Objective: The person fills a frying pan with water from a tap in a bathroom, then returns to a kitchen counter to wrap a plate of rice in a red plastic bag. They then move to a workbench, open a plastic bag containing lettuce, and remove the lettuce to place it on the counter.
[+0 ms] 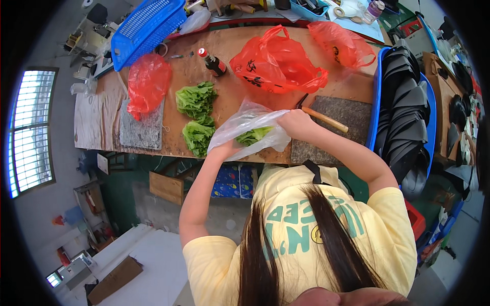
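Observation:
A clear plastic bag (265, 145) is spread between my hands at the table's near edge, with green lettuce (253, 136) inside it. My right hand (296, 125) is closed on the bag's right edge. My left hand (225, 150) reaches into the bag at its left side, beside the lettuce; the plastic covers its fingers. Two more heads of lettuce, one farther back (196, 99) and one nearer (198, 136), lie left of the bag. A hammer with a wooden handle (326, 119) rests just right of my right hand, on a dark stone slab (347, 109).
Red plastic bags lie at left (148, 84), centre (278, 61) and right (341, 43). A dark sauce bottle with red cap (212, 63) stands behind the lettuce. A blue basket (148, 31) is at back left. At right, a blue crate (378, 102) holds stacked black pieces (406, 107).

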Motion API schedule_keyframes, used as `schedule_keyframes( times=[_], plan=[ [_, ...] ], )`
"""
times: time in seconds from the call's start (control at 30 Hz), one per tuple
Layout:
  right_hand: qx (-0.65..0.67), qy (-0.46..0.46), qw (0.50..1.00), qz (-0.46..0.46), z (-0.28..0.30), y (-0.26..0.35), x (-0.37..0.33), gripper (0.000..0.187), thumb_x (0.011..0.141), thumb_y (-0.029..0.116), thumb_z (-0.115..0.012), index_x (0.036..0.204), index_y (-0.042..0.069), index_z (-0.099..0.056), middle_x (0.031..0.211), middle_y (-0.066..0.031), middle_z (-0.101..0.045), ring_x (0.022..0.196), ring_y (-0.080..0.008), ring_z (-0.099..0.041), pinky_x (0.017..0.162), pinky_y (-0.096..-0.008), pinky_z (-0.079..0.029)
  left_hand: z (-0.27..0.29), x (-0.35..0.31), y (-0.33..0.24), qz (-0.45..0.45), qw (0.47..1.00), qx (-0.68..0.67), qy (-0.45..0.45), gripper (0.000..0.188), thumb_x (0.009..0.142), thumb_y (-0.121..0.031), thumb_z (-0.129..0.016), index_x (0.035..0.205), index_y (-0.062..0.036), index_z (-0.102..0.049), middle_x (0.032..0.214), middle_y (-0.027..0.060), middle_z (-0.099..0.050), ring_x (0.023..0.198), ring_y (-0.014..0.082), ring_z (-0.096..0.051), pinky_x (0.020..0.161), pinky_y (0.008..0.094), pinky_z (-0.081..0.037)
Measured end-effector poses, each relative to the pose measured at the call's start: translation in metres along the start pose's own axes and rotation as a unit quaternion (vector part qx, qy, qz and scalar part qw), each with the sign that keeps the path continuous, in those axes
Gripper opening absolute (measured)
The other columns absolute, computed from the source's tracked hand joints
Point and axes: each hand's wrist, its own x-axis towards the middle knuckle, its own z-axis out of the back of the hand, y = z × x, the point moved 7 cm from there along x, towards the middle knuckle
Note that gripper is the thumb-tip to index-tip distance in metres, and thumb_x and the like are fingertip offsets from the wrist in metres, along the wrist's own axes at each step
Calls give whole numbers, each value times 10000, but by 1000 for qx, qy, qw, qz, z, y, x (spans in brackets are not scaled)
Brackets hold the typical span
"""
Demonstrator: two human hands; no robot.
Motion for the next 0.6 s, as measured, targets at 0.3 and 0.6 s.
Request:
schedule_keyframes(
  times=[0.3,0.6],
  plan=[
    [-32,-8,998,-47,-9,-19,-15,116,679,102,-576,717,38,-665,700,-131,-644,674,-260,-649,593,-362,-516,-22,28,-33,32,995,-35,86,543,745,-142,-614,1264,-113,-460,1283,189,-439,1189,343,-406,998,386,-334],
    [-16,24,998,-64,-17,-20,-39,127,699,77,-571,809,25,-608,740,-141,-632,719,-277,-641,627,-376,-509,-36,67,-44,-29,1000,-7,-7,424,790,-69,-492,1211,-113,-518,1247,195,-469,1165,340,-433,963,386,-365]
  ],
)
